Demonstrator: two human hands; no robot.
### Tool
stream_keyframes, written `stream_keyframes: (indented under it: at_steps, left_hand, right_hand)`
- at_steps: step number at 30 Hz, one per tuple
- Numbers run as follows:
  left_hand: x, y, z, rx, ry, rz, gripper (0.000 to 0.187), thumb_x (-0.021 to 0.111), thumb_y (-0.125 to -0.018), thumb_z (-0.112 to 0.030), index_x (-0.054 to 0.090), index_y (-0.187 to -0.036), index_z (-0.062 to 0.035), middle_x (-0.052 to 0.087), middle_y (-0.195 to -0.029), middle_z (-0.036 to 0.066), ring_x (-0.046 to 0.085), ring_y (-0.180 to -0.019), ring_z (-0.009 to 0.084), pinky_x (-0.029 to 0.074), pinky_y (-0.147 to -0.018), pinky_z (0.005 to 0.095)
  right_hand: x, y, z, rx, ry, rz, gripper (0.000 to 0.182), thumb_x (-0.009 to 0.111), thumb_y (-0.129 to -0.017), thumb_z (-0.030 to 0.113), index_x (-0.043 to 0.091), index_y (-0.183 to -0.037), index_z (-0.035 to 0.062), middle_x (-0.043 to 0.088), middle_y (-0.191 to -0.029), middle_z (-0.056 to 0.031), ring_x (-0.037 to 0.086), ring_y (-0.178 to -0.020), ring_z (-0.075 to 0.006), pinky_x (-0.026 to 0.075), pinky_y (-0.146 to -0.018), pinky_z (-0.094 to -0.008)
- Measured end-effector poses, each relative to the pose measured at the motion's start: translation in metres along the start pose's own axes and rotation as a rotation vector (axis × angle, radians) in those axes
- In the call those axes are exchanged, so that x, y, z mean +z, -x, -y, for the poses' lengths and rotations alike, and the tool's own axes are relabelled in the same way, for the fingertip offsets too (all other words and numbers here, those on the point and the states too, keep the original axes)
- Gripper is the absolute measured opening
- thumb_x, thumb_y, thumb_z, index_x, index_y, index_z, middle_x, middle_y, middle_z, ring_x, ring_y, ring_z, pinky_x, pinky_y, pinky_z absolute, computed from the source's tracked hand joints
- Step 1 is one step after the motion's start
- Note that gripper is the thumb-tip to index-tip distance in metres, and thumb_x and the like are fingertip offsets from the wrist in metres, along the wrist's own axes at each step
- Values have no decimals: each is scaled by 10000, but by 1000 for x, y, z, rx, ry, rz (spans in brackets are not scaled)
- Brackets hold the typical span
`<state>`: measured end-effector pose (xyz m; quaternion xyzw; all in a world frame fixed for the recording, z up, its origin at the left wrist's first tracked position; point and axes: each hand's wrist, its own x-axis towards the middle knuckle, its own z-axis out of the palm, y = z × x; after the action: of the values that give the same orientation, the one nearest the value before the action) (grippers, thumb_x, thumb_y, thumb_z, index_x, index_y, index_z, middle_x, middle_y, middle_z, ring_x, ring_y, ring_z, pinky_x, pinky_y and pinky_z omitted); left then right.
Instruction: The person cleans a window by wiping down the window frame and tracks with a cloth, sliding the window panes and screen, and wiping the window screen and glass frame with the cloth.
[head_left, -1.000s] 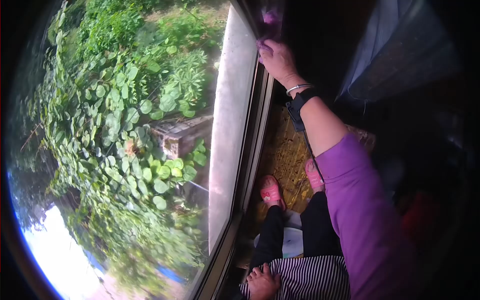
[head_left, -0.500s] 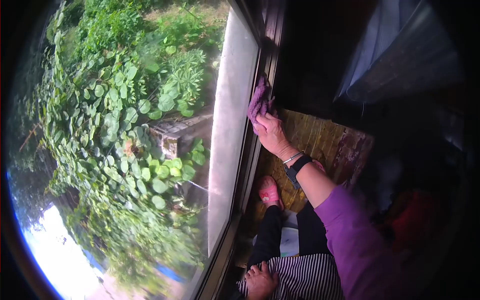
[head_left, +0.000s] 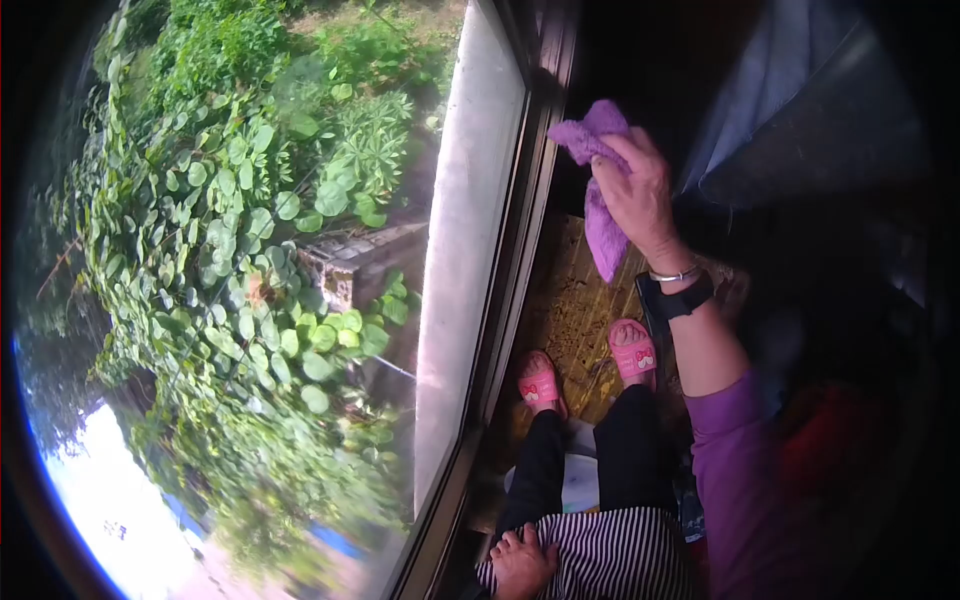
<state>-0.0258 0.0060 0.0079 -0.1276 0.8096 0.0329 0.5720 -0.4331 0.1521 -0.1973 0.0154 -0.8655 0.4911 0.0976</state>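
My right hand (head_left: 638, 195) grips a purple cleaning cloth (head_left: 606, 235), pinched between thumb and fingers. One end of the cloth hangs below the hand and another sticks out to the left. It is held apart from the window frame (head_left: 535, 150), just to the right of it. A bracelet and a black watch (head_left: 680, 293) are on that wrist. My left hand (head_left: 522, 565) lies on the striped shirt (head_left: 610, 550) at the bottom, fingers stretched out, holding nothing.
Left of the frame, the window glass (head_left: 470, 200) shows a pale ledge and green climbing plants (head_left: 250, 250). My feet, in pink slippers (head_left: 632, 355), stand on a worn wooden surface (head_left: 575, 300). Grey-blue draped material (head_left: 790, 110) is at upper right; the right side is dark.
My right hand has lifted the cloth off the window frame and moved up and to the right. The second slipper now shows more fully. My left hand has stayed in place.
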Motion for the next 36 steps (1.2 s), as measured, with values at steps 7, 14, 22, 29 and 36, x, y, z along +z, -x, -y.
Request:
stream_keyframes:
  at_steps: [7,14,22,29,36]
  left_hand:
    - [-1,0,-6,-48,12,36,600,538,-789,-382,439,-1255,-17,519,-1044,218,526,-960,347,419,-834,435]
    - [-5,-1,-9,-41,19,7,590,543,-783,-380,461,-1237,-13,526,-999,209,532,-938,342,420,-826,419]
    - [-13,-1,-13,-4,-32,-36,551,537,-798,-370,474,-1218,-20,532,-984,199,539,-901,321,420,-805,413]
    - [-9,-2,-13,-19,-17,-23,548,529,-806,-369,469,-1227,-24,530,-994,212,537,-908,333,417,-816,422]
    - [-4,-1,-10,22,-39,-55,558,523,-801,-370,471,-1226,-11,527,-1009,223,531,-901,345,414,-825,427]
  right_hand:
    - [52,-114,-62,-291,596,89,222,592,-772,163,652,-975,95,572,-916,-153,528,-925,-325,464,-812,-397]
    - [60,-127,-34,154,670,847,294,491,-755,80,615,-1018,39,604,-1065,-197,583,-1022,-311,463,-838,-412]
    - [52,-118,-35,-2,612,821,294,511,-709,65,602,-983,10,620,-1003,-195,581,-997,-343,446,-876,-425]
    - [58,-84,-36,-173,740,984,132,528,-705,64,626,-779,17,643,-823,-187,637,-846,-310,489,-730,-407]
    - [51,-102,-37,-131,659,854,155,534,-709,71,633,-813,13,643,-885,-181,631,-872,-319,496,-763,-410]
